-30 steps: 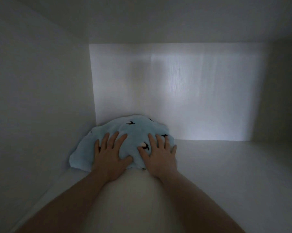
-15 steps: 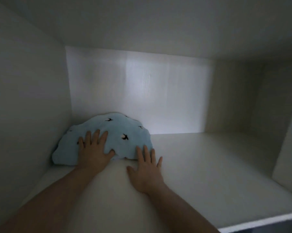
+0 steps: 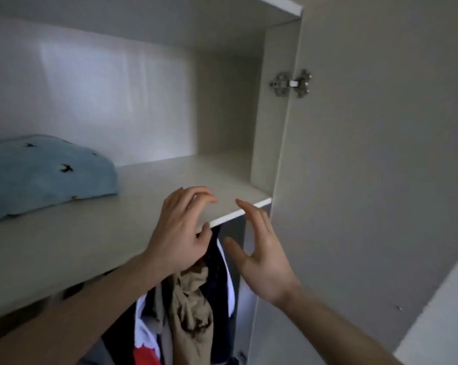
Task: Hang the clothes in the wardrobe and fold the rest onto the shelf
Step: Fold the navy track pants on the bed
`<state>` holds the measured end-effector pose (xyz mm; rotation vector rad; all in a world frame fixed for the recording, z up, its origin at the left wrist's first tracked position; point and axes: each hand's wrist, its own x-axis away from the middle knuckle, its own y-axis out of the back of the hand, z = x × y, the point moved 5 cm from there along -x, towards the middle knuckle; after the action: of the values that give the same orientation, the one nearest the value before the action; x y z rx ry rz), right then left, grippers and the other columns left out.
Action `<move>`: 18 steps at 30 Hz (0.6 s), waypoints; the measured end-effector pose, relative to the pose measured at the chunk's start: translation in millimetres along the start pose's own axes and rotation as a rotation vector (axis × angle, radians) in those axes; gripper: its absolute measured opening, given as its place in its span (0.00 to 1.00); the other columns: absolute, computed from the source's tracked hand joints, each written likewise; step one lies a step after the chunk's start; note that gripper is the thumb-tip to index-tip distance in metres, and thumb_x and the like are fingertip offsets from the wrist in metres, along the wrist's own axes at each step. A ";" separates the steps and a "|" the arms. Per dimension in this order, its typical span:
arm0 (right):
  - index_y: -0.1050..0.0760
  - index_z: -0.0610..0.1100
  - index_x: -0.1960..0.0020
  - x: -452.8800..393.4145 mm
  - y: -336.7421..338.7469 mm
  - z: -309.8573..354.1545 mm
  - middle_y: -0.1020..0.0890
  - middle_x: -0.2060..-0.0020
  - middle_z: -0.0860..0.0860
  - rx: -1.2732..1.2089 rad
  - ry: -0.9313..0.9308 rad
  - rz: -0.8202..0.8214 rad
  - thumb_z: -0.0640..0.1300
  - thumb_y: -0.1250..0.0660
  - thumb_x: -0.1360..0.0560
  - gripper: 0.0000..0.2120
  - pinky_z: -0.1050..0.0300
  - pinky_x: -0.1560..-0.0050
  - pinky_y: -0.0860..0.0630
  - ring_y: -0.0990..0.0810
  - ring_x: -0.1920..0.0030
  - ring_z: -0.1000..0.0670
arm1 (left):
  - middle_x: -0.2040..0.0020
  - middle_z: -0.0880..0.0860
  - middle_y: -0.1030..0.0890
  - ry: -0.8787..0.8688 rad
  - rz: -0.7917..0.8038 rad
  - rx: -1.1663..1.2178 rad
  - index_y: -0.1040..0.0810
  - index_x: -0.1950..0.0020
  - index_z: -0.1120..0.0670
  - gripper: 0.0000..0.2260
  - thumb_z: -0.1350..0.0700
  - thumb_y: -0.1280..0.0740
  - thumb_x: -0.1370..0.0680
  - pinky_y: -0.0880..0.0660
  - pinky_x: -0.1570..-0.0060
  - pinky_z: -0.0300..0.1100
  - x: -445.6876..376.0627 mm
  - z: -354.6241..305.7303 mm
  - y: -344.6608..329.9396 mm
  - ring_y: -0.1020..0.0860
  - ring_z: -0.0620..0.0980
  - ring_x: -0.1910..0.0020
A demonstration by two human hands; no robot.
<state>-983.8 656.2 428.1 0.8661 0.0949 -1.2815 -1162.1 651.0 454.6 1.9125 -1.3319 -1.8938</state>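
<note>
Both hands empty, fingers apart & loosely curved. Left hand hovers just over the shelf front edge; right hand just beside it, off the edge, palm facing the left fingers. Folded light-blue garment w/ small dark bird print sits well left of the fingertips, tucked toward the back of the shelf, prob so the front stays usable for more folded items. Hung clothes (tan, dark, white, red) hang below the shelf, right under both hands, packed tight against the wardrobe side panel. Open door right of the right fingers
</note>
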 end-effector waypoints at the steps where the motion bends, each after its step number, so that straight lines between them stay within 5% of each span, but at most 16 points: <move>1: 0.38 0.57 0.22 32.0 34.1 -10.0 0.33 0.29 0.66 0.040 -0.046 -0.043 0.47 0.31 0.20 0.29 0.71 0.29 0.38 0.36 0.26 0.64 | 0.35 0.47 0.26 -0.022 0.035 0.066 0.24 0.37 0.51 0.21 0.61 0.28 0.29 0.35 0.30 0.45 5.3 -38.0 -16.6 0.28 0.49 0.33; 9: 0.38 0.65 0.25 385.1 264.2 -45.5 0.33 0.30 0.70 0.323 -0.571 -0.352 0.51 0.32 0.19 0.27 0.61 0.31 0.31 0.31 0.29 0.63 | 0.31 0.44 0.29 -0.269 0.454 0.455 0.26 0.35 0.46 0.20 0.52 0.31 0.26 0.33 0.31 0.46 129.5 -355.4 -139.7 0.30 0.47 0.29; 18: 0.35 0.64 0.27 735.9 391.8 4.6 0.33 0.32 0.71 0.419 -1.027 -0.616 0.52 0.30 0.22 0.27 0.60 0.28 0.33 0.33 0.31 0.68 | 0.31 0.37 0.33 -0.516 0.831 0.679 0.27 0.32 0.39 0.21 0.48 0.28 0.24 0.40 0.31 0.37 280.3 -661.3 -191.0 0.35 0.39 0.29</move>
<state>-407.9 79.3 252.8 0.4262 -0.7996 -2.2441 -553.5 273.4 256.0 0.7007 -2.6287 -1.5990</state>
